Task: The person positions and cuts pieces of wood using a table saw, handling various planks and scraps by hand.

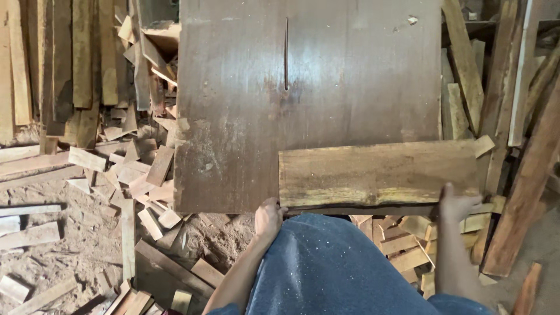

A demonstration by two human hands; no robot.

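The left hand (269,217) and right hand (456,202) are curling around both near corners of a stiff, heavy-looking plank (378,174) lying on the saw table (245,116), near edge.

The one camera sits on the person's head and looks straight down, close above the table (245,116) and the floor (64,245) beside it.

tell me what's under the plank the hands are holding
The plank lies flat on the brown table, its right end overhanging offcuts. The table surface beneath it is hidden.
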